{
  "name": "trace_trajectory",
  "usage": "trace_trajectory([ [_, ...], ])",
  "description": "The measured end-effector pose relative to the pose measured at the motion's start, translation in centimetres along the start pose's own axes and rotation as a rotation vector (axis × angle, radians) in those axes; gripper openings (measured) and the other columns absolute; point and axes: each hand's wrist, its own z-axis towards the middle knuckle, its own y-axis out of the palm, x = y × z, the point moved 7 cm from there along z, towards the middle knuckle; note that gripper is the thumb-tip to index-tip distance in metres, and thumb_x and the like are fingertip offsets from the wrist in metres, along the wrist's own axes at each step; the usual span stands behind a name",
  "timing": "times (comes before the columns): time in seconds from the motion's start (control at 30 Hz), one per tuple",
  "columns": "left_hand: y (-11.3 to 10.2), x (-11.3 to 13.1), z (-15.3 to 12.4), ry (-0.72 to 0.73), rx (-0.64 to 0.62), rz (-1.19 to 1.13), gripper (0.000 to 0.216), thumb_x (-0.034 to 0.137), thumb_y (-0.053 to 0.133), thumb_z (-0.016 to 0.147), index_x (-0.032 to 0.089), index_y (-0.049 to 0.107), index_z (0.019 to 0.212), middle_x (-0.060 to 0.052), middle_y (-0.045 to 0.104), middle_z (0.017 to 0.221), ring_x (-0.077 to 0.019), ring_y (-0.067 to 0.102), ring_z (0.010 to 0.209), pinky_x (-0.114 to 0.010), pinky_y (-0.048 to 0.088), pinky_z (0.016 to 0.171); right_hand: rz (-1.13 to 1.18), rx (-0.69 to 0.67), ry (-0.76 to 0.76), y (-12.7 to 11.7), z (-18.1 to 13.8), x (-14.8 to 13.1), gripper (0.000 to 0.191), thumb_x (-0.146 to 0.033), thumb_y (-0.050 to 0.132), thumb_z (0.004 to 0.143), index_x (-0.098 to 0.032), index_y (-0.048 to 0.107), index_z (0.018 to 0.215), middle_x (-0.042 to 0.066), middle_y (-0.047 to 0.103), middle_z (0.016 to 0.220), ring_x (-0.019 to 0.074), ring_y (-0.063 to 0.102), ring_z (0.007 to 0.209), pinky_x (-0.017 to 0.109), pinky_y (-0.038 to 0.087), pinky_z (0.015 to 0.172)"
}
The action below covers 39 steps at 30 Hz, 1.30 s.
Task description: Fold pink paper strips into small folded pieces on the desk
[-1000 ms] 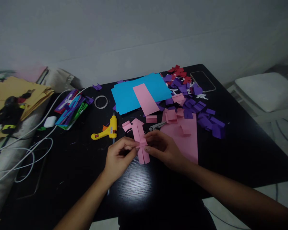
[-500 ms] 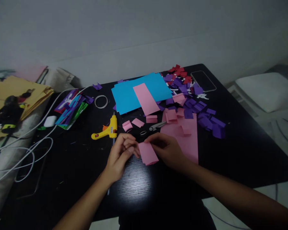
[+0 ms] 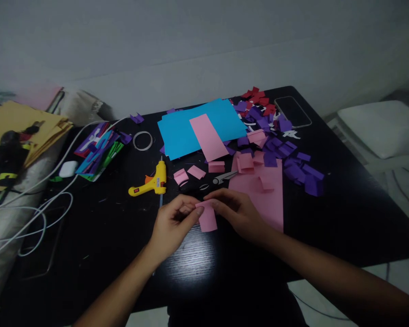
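A small pink paper piece [image 3: 208, 220] is pinched along its top edge between both hands, its lower part hanging down over the dark table. My left hand [image 3: 173, 223] grips the upper left corner with thumb and fingers. At the upper right corner, my right hand [image 3: 239, 212] closes thumb and fingers on the same piece. Just beyond the hands lie scissors [image 3: 222, 178] with black handles, partly hidden by my fingers. A larger pink sheet [image 3: 273, 200] is beside my right hand, with folded pink pieces [image 3: 245, 162] on and around it.
A yellow glue gun [image 3: 157, 178] lies left of the scissors. Behind are blue sheets [image 3: 177, 136] with a pink strip [image 3: 209, 138] on top, and a tape roll [image 3: 143, 141]. Purple scraps [image 3: 295, 171] and a phone [image 3: 293, 111] are at right; white cables [image 3: 47, 211] cross the left side.
My left hand has moved in and now pinches the pink paper piece's top edge. The piece has turned more upright, and its top edge looks folded over.
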Motion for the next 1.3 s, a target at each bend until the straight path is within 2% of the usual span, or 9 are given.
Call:
trace_trajectory([
  [0.13,0.08,0.04,-0.03,0.02,0.003,-0.02,0.011,0.028,0.075,0.091,0.018,0.074,0.095,-0.001,0.072,0.072,-0.012,0.065,0.062,-0.022,0.054,0.059,-0.052,0.01,0.011,0.01,0.13,0.21,0.019,-0.04,0.074,0.092,-0.022,0.078,0.097,0.003,0.08,0.092,0.019,0.073,0.085,0.032,0.058,0.077],
  [0.37,-0.01,-0.41,-0.02,-0.006,0.028,-0.08,0.014,0.022,0.08,0.086,0.018,0.072,0.097,0.0,0.073,0.077,-0.0117,0.067,0.067,-0.021,0.056,0.064,-0.084,0.031,-0.011,-0.13,0.13,0.23,0.017,-0.039,0.074,0.093,-0.023,0.078,0.096,0.003,0.081,0.095,0.0197,0.075,0.087,0.033,0.058,0.078],
  [0.57,0.13,-0.45,0.09,-0.045,-0.001,-0.101,0.015,0.028,0.078,0.089,0.018,0.074,0.099,-0.001,0.074,0.077,-0.0134,0.069,0.067,-0.023,0.057,0.064,-0.122,0.065,-0.023,-0.24,0.07,0.32,0.018,-0.04,0.074,0.093,-0.023,0.079,0.095,0.003,0.082,0.093,0.02,0.075,0.086,0.032,0.058,0.076],
  [0.7,0.08,-0.33,0.15,-0.041,-0.01,-0.069,0.014,0.031,0.07,0.095,0.018,0.075,0.094,-0.001,0.073,0.071,-0.0145,0.069,0.064,-0.025,0.058,0.062,-0.122,0.061,-0.035,-0.14,0.1,0.41,0.015,-0.038,0.073,0.093,-0.024,0.079,0.096,0.002,0.081,0.093,0.0196,0.075,0.085,0.033,0.058,0.076],
  [1.07,0.06,-0.35,0.14,-0.015,0.014,-0.021,0.012,0.029,0.07,0.095,0.018,0.075,0.093,0.0,0.074,0.071,-0.0137,0.069,0.062,-0.023,0.056,0.06,-0.081,0.012,-0.02,0.19,0.08,0.2,0.017,-0.039,0.072,0.094,-0.022,0.076,0.095,0.003,0.079,0.091,0.0186,0.073,0.084,0.032,0.058,0.075],
  [1.3,0.01,-0.16,-0.31,0.061,-0.001,0.141,0.015,0.03,0.068,0.097,0.018,0.073,0.091,0.0,0.071,0.071,-0.0137,0.065,0.064,-0.023,0.052,0.061,-0.097,0.011,-0.011,0.24,0.05,0.13,0.016,-0.036,0.072,0.093,-0.02,0.075,0.092,0.003,0.076,0.086,0.0173,0.069,0.08,0.03,0.054,0.072],
])
